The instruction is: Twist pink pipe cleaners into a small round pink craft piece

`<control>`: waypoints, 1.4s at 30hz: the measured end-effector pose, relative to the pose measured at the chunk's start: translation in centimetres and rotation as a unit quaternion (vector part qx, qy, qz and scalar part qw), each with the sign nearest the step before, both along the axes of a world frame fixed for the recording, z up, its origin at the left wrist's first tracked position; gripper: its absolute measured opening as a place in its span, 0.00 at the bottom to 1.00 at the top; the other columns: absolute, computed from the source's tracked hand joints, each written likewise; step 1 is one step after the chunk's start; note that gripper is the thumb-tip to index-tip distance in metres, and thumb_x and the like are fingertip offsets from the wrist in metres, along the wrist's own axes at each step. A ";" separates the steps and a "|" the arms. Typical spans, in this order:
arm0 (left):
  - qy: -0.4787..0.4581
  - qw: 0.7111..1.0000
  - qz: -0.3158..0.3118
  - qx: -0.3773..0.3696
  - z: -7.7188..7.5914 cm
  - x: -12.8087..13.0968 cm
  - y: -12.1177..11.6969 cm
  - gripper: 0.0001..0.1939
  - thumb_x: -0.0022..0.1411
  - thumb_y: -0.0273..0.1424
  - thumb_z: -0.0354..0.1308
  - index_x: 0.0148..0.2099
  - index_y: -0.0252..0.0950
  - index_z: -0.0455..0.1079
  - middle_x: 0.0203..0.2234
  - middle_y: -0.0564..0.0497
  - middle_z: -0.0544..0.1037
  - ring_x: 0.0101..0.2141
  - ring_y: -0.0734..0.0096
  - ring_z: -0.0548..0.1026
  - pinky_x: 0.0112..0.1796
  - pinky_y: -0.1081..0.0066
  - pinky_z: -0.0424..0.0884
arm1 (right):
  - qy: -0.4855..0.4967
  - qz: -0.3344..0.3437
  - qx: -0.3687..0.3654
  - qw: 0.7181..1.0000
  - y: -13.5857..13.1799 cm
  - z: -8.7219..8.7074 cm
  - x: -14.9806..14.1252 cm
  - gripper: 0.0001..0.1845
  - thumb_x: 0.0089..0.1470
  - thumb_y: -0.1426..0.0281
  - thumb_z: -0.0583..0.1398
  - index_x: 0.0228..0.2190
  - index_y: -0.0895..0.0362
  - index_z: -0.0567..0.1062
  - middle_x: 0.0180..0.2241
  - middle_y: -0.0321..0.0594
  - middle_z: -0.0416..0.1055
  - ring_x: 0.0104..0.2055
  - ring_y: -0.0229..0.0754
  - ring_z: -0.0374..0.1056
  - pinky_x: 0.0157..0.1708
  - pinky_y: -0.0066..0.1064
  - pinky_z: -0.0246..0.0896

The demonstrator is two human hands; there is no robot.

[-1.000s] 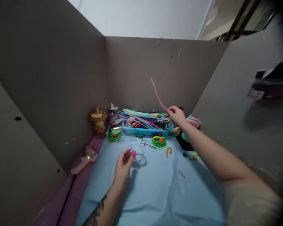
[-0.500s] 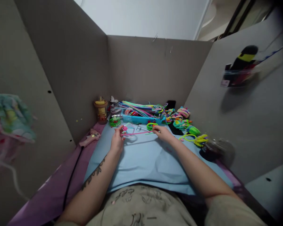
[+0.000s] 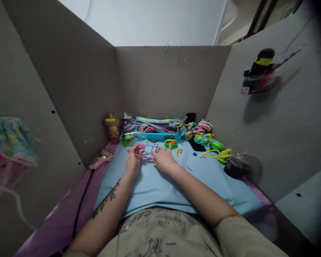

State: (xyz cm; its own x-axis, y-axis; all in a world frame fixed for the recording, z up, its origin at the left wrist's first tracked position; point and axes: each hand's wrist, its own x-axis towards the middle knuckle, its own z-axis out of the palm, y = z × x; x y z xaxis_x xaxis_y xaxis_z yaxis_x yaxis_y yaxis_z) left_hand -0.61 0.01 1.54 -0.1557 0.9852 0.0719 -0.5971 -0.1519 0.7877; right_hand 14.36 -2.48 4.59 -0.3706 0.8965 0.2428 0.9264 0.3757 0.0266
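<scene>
My left hand (image 3: pixel 133 163) is closed in a pinch on a pink pipe cleaner (image 3: pixel 146 157), which runs across toward my right hand. A small pink flower shape (image 3: pixel 142 146) shows by the left fingertips, with pale looped pipe cleaners around it. My right hand (image 3: pixel 164 160) is closed on the strand's other end, its fingertips partly hidden. Just beyond the right fingers lie a pair of scissors (image 3: pixel 155 146) and a green fuzzy piece (image 3: pixel 171 143) with an orange part.
A blue tray (image 3: pixel 163 136) of colourful pipe cleaners stands at the back. Fuzzy crafts (image 3: pixel 202 138), a black phone-like slab (image 3: pixel 196 144) and a dark round container (image 3: pixel 234 171) are at right. A pink glue gun (image 3: pixel 101 160) and a lidded cup (image 3: pixel 112 130) stand left.
My right hand has moved left, close to my left hand, and the pink pipe cleaner spans a shorter gap. Orange curls and the green piece are now uncovered. The view has shifted slightly.
</scene>
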 end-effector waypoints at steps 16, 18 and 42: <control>0.001 0.997 -0.018 0.069 1.0 1.0 1.5 0.23 0.61 0.49 0.44 0.46 0.37 0.68 0.43 0.45 0.73 0.42 0.69 0.72 0.40 0.70 0.67 | 0.373 0.081 -0.015 0.924 0.7 -1.9 -2.0 0.13 0.58 0.65 0.50 0.37 0.56 0.72 0.29 0.36 0.73 0.31 0.37 0.67 0.30 0.25 0.56; 0.075 0.993 0.025 0.092 0.9 -0.1 1.8 0.23 0.59 0.48 0.47 0.46 0.38 0.68 0.42 0.46 0.73 0.41 0.70 0.72 0.40 0.70 0.67 | 0.344 0.079 0.057 0.934 0.4 -1.6 -1.3 0.13 0.59 0.67 0.49 0.39 0.55 0.72 0.32 0.38 0.73 0.34 0.38 0.67 0.34 0.25 0.56; 0.351 0.932 0.012 0.090 -0.7 -1.1 0.9 0.18 0.41 0.33 0.64 0.37 0.33 0.68 0.29 0.50 0.75 0.30 0.71 0.73 0.32 0.72 0.68 | 0.210 0.033 0.155 0.965 1.2 -3.6 0.4 0.07 0.54 0.71 0.54 0.28 0.56 0.72 0.32 0.39 0.70 0.35 0.38 0.64 0.35 0.26 0.53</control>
State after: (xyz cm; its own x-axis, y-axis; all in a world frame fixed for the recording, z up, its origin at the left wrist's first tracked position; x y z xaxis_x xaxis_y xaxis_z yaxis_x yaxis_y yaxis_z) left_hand -1.68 0.86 0.81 -0.0289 0.9442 0.3280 0.0611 -0.3259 0.9434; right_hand 14.80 -1.32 0.98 -0.2352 0.7347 0.6364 0.8544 0.4683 -0.2249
